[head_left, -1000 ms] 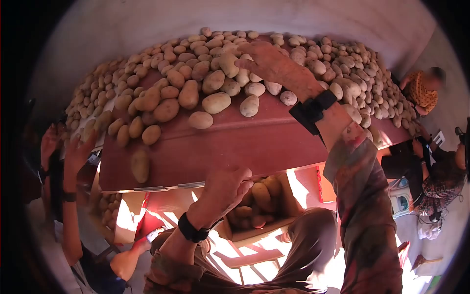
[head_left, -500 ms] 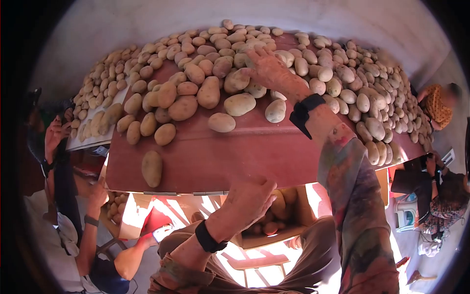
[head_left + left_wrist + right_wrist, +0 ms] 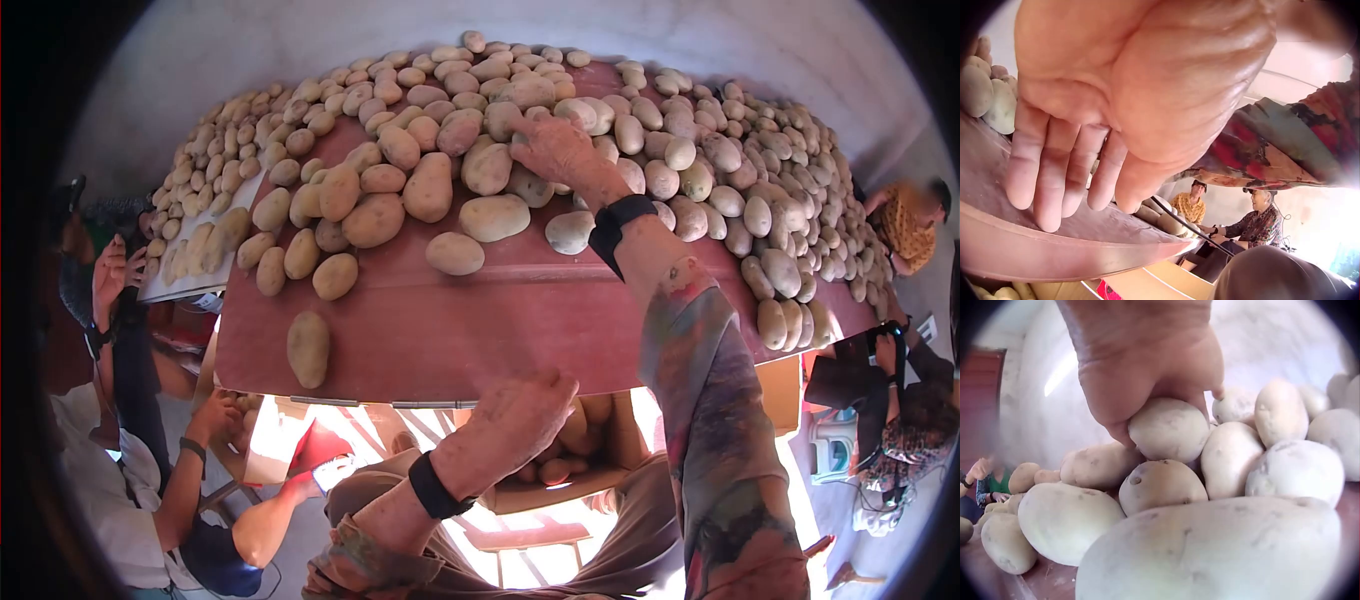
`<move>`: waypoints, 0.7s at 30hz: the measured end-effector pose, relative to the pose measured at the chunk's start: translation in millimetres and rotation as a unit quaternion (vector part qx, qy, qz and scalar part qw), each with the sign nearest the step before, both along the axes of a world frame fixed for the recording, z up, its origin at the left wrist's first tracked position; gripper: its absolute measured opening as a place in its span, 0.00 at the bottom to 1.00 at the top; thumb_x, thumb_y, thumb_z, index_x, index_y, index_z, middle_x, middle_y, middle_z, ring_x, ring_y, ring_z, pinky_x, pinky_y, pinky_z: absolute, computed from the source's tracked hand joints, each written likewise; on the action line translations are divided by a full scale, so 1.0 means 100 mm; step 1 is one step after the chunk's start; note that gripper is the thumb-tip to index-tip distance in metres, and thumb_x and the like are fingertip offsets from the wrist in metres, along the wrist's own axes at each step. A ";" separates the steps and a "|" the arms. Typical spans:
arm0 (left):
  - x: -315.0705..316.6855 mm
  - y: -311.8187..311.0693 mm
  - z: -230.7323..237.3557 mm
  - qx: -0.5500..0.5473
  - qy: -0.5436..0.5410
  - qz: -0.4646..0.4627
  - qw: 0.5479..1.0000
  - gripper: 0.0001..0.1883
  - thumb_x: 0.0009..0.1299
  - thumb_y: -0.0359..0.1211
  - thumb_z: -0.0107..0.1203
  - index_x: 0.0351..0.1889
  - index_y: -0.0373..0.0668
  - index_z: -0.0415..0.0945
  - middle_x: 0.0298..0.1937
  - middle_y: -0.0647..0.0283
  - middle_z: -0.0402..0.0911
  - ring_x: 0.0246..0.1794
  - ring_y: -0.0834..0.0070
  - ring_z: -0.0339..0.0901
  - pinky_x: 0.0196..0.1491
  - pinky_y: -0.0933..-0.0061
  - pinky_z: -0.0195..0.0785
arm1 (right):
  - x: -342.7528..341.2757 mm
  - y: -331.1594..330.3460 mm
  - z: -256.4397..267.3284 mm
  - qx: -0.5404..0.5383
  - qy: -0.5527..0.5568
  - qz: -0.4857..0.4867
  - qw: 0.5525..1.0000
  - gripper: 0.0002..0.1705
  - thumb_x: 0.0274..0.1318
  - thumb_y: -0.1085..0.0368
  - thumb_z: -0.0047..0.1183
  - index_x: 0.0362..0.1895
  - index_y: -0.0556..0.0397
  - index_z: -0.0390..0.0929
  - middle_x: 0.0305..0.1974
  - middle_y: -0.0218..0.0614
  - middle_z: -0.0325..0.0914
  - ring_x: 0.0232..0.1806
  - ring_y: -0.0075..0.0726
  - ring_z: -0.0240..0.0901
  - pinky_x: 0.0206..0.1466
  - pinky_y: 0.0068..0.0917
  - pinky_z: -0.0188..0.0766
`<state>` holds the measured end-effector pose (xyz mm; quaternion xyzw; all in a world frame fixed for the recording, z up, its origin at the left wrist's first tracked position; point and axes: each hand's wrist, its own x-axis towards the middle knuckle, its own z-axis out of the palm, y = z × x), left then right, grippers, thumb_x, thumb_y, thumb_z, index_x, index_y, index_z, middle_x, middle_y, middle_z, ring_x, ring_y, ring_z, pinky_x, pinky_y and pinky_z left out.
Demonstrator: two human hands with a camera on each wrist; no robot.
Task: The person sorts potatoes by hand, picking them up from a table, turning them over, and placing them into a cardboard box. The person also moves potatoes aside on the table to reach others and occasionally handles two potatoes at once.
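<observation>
Many potatoes point(image 3: 492, 217) lie spread over a dark red tabletop point(image 3: 450, 330). My right hand point(image 3: 562, 150) reaches into the middle of the heap; in the right wrist view the hand point(image 3: 1147, 369) has its thumb and fingers curled round a pale potato point(image 3: 1169, 430), just above other potatoes. My left hand point(image 3: 520, 415) is at the table's front edge, holding nothing. The left wrist view shows the left palm point(image 3: 1129, 94) and relaxed, nearly straight fingers over the red surface, with potatoes point(image 3: 1000, 106) farther off.
A cardboard box point(image 3: 520, 495) with potatoes stands below the front edge, between my knees. One long potato point(image 3: 308, 349) lies near the left front corner. Other people are at the left and right sides, including one in a yellow shirt point(image 3: 903, 228).
My right hand's fingers, spread over the potatoes before, have curled in round one. Both hands appear farther right than a second ago, while the head view has also shifted.
</observation>
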<state>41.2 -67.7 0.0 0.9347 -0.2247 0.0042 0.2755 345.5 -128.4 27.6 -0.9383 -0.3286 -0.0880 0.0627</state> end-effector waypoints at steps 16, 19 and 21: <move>0.06 0.15 0.13 -0.021 -0.046 0.111 0.993 0.16 0.65 0.32 0.59 0.50 0.41 0.73 0.45 0.53 0.77 0.36 0.52 0.79 0.37 0.55 0.72 | -0.35 -0.34 0.13 0.051 0.115 0.038 0.991 0.26 0.48 0.60 0.58 0.56 0.40 0.76 0.52 0.52 0.69 0.55 0.56 0.71 0.60 0.42 0.70; -0.01 0.12 0.19 0.016 -0.035 0.090 0.995 0.16 0.65 0.32 0.59 0.50 0.41 0.73 0.44 0.53 0.77 0.37 0.52 0.79 0.38 0.55 0.72 | -0.49 -0.42 0.12 0.105 0.133 0.004 0.986 0.29 0.47 0.60 0.57 0.59 0.42 0.73 0.52 0.53 0.70 0.55 0.58 0.71 0.60 0.43 0.70; -0.06 0.09 0.13 0.015 -0.034 0.076 0.996 0.16 0.65 0.32 0.59 0.50 0.42 0.73 0.44 0.53 0.77 0.37 0.53 0.79 0.38 0.55 0.72 | -0.57 -0.50 0.06 0.119 0.104 0.015 0.987 0.32 0.47 0.60 0.56 0.61 0.46 0.70 0.52 0.55 0.71 0.55 0.58 0.71 0.59 0.45 0.71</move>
